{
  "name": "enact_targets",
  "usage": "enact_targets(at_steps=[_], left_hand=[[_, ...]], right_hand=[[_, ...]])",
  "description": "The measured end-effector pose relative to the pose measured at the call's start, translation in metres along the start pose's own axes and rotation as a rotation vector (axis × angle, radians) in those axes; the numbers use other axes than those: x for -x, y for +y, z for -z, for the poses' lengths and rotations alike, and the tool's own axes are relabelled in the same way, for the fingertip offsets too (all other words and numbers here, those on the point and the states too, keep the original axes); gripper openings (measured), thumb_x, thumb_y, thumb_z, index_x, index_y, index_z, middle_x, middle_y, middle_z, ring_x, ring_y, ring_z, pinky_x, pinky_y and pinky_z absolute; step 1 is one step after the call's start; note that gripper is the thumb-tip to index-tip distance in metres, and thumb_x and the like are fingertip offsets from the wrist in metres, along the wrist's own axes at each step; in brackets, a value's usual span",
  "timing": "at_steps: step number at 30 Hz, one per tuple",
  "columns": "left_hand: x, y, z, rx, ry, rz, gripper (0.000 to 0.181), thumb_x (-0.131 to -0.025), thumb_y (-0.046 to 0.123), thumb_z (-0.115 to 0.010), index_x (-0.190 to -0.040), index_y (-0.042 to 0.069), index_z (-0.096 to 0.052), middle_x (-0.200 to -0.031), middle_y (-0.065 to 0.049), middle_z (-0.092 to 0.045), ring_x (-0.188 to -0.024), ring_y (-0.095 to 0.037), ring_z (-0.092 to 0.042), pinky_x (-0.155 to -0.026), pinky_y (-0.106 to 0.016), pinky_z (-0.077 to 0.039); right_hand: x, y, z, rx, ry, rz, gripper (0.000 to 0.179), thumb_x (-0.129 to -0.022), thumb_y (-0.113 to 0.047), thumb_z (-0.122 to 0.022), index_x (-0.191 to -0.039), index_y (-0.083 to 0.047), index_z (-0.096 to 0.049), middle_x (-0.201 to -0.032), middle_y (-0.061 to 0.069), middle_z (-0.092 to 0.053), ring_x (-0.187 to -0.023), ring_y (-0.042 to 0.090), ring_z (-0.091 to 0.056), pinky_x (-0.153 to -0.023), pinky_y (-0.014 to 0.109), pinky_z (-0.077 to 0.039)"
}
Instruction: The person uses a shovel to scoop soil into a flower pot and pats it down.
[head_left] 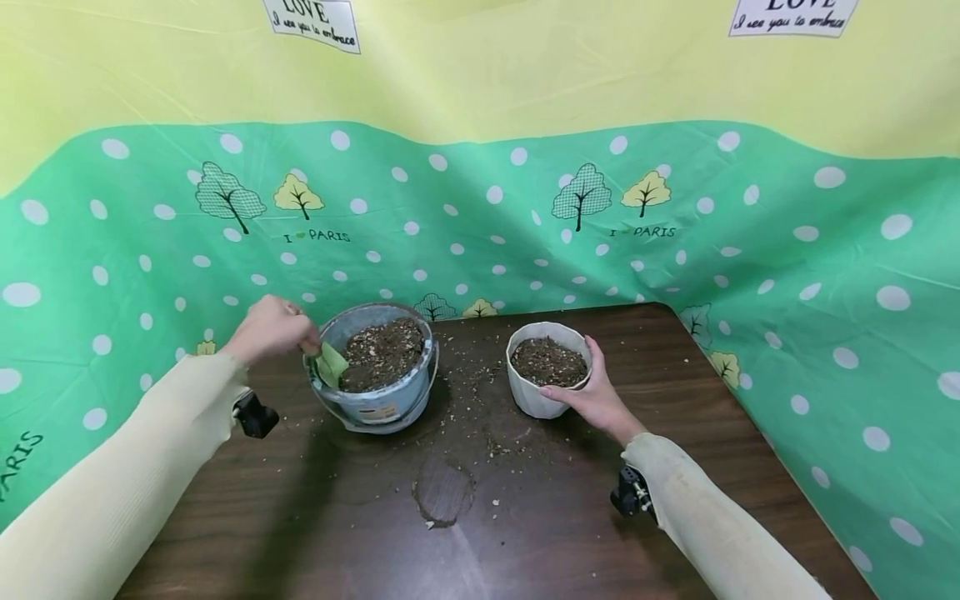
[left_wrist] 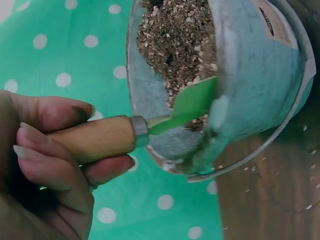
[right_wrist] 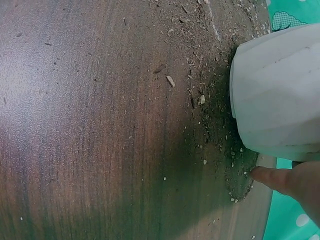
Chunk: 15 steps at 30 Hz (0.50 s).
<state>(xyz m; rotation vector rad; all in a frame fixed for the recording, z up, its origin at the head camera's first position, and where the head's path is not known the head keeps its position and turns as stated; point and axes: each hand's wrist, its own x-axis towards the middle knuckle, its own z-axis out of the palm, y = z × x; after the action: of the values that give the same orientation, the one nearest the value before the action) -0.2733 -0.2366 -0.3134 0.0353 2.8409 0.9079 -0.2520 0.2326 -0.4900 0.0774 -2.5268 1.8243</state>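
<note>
Trowel (head_left: 330, 365), left grip (head_left: 272, 329) clutching its wooden handle (left_wrist: 97, 139), is slanting into a bucket (head_left: 408, 392) of soil (head_left: 384, 354), crumbs (head_left: 472, 367) are lying on the bench (head_left: 525, 533), a pot (head_left: 534, 400) is holding soil, right grip (head_left: 597, 396) is clasping its side.

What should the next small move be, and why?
Probably ease the green trowel into soil in the blue bucket: the left grip holds its handle, its blade shows no load, and the right grip holds the white pot, not filled to the brim.
</note>
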Motion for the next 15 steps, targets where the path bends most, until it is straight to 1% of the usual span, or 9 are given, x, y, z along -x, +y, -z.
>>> enact_targets(at_steps=[2,6,11,13,15], left_hand=[[0.002,-0.007,-0.001,0.043,0.008,-0.009,0.012,-0.083,0.016,-0.067,-0.081,0.007,-0.075,-0.073,-0.003,-0.073,-0.056,-0.017,-0.052,-0.056,-0.034,-0.043],[0.007,-0.023,-0.006,0.155,0.027,-0.020,0.021,-0.088,0.014,-0.063,-0.094,0.000,-0.076,-0.076,-0.004,-0.074,-0.053,-0.014,-0.051,-0.053,-0.032,-0.044],[0.012,-0.039,-0.015,0.315,0.053,-0.002,0.029,-0.089,0.012,-0.064,-0.108,-0.007,-0.072,-0.080,-0.004,-0.075,-0.055,-0.010,-0.053,-0.052,-0.028,-0.045],[0.013,-0.043,-0.020,0.363,0.063,0.002,0.031,-0.089,0.011,-0.064,-0.112,-0.008,-0.071,-0.081,-0.003,-0.075,-0.057,-0.010,-0.054,-0.053,-0.027,-0.045],[0.015,-0.046,-0.025,0.413,0.067,-0.003,0.033,-0.089,0.009,-0.063,-0.116,-0.010,-0.068,-0.083,-0.004,-0.075,-0.058,-0.010,-0.054,-0.053,-0.026,-0.044]], right_hand=[[0.000,0.002,0.000,-0.003,0.002,0.007,0.122,-0.078,-0.017,-0.086,-0.158,-0.015,0.006,-0.158,0.023,-0.013,-0.143,0.037,-0.019,-0.115,0.052,-0.016],[0.001,-0.001,0.000,-0.012,-0.003,0.007,0.122,-0.078,-0.017,-0.086,-0.158,-0.013,0.006,-0.159,0.023,-0.012,-0.144,0.038,-0.019,-0.115,0.052,-0.016],[0.008,-0.020,0.000,-0.036,-0.024,-0.012,0.122,-0.077,-0.014,-0.086,-0.157,-0.007,0.006,-0.157,0.028,-0.012,-0.143,0.042,-0.018,-0.115,0.055,-0.015],[0.008,-0.019,0.000,-0.029,-0.020,-0.010,0.122,-0.077,-0.014,-0.086,-0.157,-0.007,0.006,-0.157,0.028,-0.012,-0.143,0.042,-0.018,-0.115,0.055,-0.016],[0.006,-0.012,-0.001,-0.019,-0.011,-0.006,0.122,-0.078,-0.016,-0.086,-0.158,-0.011,0.006,-0.158,0.026,-0.012,-0.143,0.040,-0.018,-0.115,0.054,-0.016]])
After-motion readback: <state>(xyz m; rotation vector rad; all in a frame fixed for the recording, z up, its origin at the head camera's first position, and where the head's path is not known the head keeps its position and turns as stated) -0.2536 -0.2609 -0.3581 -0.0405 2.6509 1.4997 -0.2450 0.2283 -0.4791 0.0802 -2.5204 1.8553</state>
